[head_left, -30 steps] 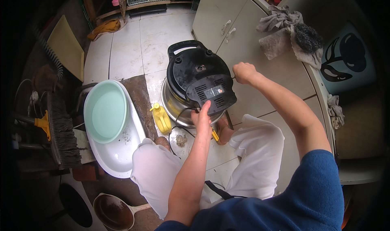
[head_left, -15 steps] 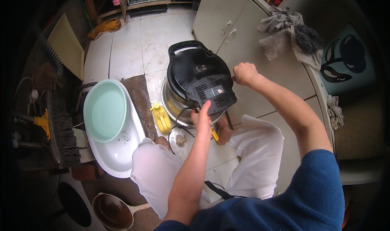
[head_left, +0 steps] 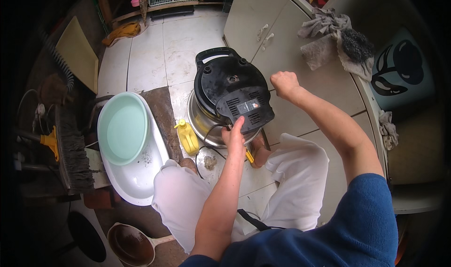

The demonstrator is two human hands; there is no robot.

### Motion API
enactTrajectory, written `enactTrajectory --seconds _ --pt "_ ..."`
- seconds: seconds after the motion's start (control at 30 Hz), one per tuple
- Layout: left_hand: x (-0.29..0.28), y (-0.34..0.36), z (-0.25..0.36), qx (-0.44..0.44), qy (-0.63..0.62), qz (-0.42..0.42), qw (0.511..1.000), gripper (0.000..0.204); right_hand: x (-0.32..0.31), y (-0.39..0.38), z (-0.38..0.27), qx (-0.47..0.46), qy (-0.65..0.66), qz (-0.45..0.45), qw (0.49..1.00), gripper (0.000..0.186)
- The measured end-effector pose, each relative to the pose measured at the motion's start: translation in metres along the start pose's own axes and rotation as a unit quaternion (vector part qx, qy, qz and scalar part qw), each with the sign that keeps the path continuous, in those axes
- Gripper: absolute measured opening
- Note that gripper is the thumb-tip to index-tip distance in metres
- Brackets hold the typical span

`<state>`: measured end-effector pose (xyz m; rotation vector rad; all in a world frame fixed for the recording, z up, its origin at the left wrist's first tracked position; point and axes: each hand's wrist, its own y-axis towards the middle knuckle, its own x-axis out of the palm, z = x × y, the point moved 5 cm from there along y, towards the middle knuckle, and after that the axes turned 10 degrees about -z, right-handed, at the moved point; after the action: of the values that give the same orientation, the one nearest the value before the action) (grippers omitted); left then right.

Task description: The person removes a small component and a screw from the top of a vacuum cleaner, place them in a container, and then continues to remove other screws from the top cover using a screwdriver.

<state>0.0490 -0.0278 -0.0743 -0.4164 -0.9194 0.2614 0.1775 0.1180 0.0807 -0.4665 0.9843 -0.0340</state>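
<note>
The left hand (head_left: pixel 233 134) grips the near edge of the black appliance (head_left: pixel 225 86), thumb on top; the right hand (head_left: pixel 285 85) is curled at the appliance's right side, fingertips hidden. Beneath the appliance shows a shiny metal vessel (head_left: pixel 195 119). Left of the appliance stand a yellow spray bottle (head_left: pixel 189 139), near it, and, farther off, a pale green basin (head_left: pixel 123 131) overlapping a white tub (head_left: pixel 134 185)

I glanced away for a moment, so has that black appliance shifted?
No, not visibly: the black appliance sits in the same place against the white cabinet handles, with the left hand at its near edge.
</note>
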Motion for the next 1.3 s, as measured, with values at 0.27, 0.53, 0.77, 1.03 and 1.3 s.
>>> enactTrajectory --seconds 0.27,0.53,0.77,1.03,1.3 --pt "-0.002 0.001 0.001 0.0 0.001 0.006 1.0 0.045 -0.011 0.002 -0.006 0.004 0.057 -0.043 0.997 0.019" --pt "-0.002 0.001 0.001 0.004 0.004 0.008 1.0 0.045 -0.006 0.005 -0.007 0.034 0.046 -0.05 0.997 0.022" --pt "0.0 0.001 0.001 0.001 0.003 0.011 1.0 0.045 0.001 0.003 0.002 0.02 0.027 -0.004 0.999 0.018" --pt "-0.002 0.001 0.002 0.01 0.0 0.006 1.0 0.045 -0.009 -0.001 -0.003 0.037 0.124 -0.086 0.988 0.02" --pt "-0.002 -0.001 0.004 0.007 0.001 0.002 1.0 0.047 -0.007 0.007 -0.003 0.032 0.098 -0.102 0.989 0.02"
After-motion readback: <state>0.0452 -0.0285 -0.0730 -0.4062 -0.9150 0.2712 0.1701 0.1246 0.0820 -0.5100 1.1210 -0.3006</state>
